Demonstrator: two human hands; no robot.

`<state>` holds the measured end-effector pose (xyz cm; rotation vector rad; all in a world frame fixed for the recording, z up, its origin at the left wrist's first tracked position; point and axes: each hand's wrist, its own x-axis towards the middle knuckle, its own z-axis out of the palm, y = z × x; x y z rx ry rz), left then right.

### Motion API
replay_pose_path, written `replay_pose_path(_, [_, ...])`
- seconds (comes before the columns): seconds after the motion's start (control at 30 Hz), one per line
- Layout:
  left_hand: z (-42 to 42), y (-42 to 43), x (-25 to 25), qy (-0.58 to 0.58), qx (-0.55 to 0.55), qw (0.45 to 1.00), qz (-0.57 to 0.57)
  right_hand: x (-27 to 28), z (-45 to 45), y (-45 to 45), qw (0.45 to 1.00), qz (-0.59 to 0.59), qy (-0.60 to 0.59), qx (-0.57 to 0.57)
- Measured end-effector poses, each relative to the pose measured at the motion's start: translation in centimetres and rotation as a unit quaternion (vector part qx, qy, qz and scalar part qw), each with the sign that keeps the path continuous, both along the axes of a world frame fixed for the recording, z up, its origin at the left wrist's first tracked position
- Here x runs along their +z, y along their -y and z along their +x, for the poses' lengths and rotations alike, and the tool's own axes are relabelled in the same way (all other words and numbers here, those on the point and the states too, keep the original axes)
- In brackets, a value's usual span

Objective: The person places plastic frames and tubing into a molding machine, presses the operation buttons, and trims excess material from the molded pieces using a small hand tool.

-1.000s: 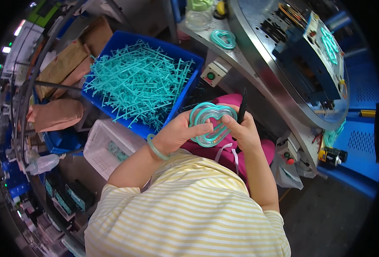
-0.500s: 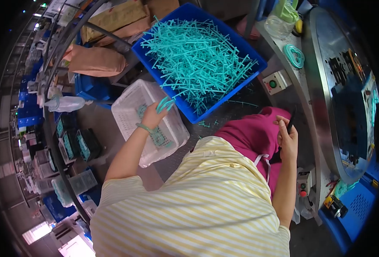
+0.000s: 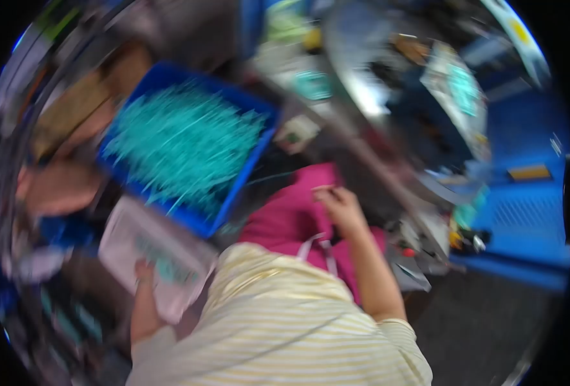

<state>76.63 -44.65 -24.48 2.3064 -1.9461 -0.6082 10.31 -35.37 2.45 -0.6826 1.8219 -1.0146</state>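
Our left hand (image 3: 144, 270), too blurred for us to judge its grip, is just left of teal pieces (image 3: 169, 271) inside the white plastic basket (image 3: 119, 237); our right hand (image 3: 341, 207), farther right, curls, contents unclear.

Strong motion blur | fisheye-curved edges | black corners | white glare on metal rim (image 3: 370, 96)

The basket (image 3: 121, 241) is whitish, the sticks (image 3: 182, 145) teal — the shirt (image 3: 278, 315) yellow-striped.
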Motion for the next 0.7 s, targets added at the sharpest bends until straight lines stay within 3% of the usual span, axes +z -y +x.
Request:
replay_pose_path(0.03, [-2.7, 3.6, 0.8, -0.023, 0.019, 0.994, 0.101, -0.5, -0.4, -1.0, 0.999, -0.018, 0.032, -0.021])
replay_pose_path(0.07, [-5.5, 4.9, 0.7, -0.186, 0.026, 0.982, -0.007, -0.1, -0.7, -1.8, 0.997, -0.047, 0.054, -0.04])
replay_pose_path(0.17, [-19.9, 9.7, 7.4, -0.275, -0.055, 0.96, 0.001, 0.3, -2.6, -5.4, 0.993, -0.042, 0.082, -0.079])
replay_pose_path(0.23, [-28.3, 12.0, 10.1, -0.376, -0.168, 0.911, -0.005, 1.0, -3.6, -8.6, 0.986, -0.072, 0.073, -0.128])
replay_pose_path(0.3, [-37.8, 12.2, 15.6, -0.393, -0.255, 0.883, 0.039, -0.4, -4.8, -12.8, 0.979, -0.107, 0.016, -0.174])
replay_pose_path(0.37, [-45.6, 11.2, 19.7, -0.414, -0.338, 0.838, 0.114, 3.7, -4.8, -17.9, 0.963, -0.116, 0.001, -0.245])
replay_pose_path(0.43, [-52.5, 8.9, 22.5, -0.46, -0.453, 0.749, 0.149, 5.1, -4.1, -24.9, 0.926, -0.155, -0.067, -0.337])
replay_pose_path(0.47, [-55.4, 7.5, 23.5, -0.458, -0.492, 0.713, 0.197, 7.5, -2.9, -28.4, 0.906, -0.12, -0.081, -0.398])
replay_pose_path(0.57, [-61.6, 3.8, 24.4, -0.411, -0.598, 0.63, 0.278, 11.5, 3.8, -39.6, 0.781, -0.062, -0.197, -0.589])
replay_pose_path(0.63, [-64.8, 1.9, 23.4, -0.379, -0.633, 0.579, 0.348, 13.9, 10.3, -45.6, 0.666, 0.046, -0.256, -0.699])
replay_pose_path(0.7, [-67.8, -1.2, 22.8, -0.345, -0.662, 0.547, 0.378, 16.9, 16.6, -48.7, 0.532, 0.136, -0.204, -0.811])
